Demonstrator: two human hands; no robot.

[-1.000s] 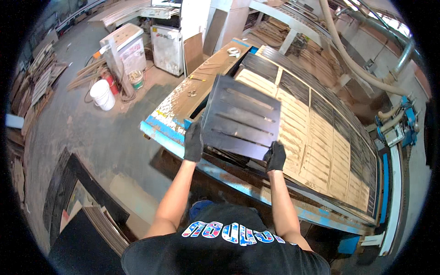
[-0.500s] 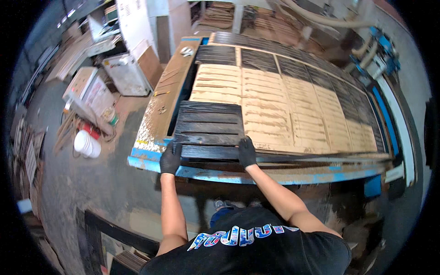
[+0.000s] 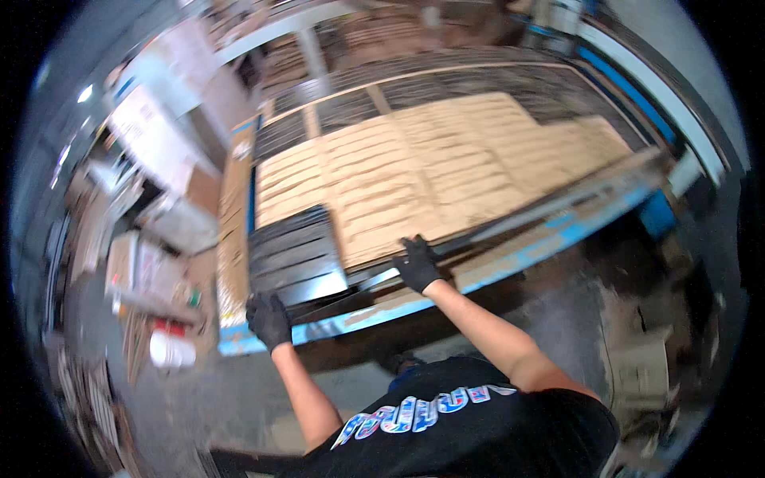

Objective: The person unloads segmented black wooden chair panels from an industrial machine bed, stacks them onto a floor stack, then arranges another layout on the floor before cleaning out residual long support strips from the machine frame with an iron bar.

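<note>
A dark, slatted panel (image 3: 296, 253) lies flat at the front left of a low blue-framed machine bed (image 3: 374, 317). It rests beside and partly over a tan grooved board (image 3: 430, 151). My left hand (image 3: 269, 320), in a black glove, is at the panel's near left corner; motion blur hides how its fingers are placed. To the right of the panel, my gloved right hand (image 3: 417, 264) has its fingers spread over the bed's front edge, apart from the panel. Nothing shows in that hand.
More dark slatted panels (image 3: 414, 80) line the bed's far side. A rusty rail (image 3: 236, 183) bounds it on the left. On the floor at left stand a white bucket (image 3: 171, 350) and pale cabinets (image 3: 147, 267). A white beam (image 3: 649, 88) runs along the right.
My view has turned, tilting the bed in the picture. My right hand has come off the panel and its fingers have spread; my left hand remains by the near left corner.
</note>
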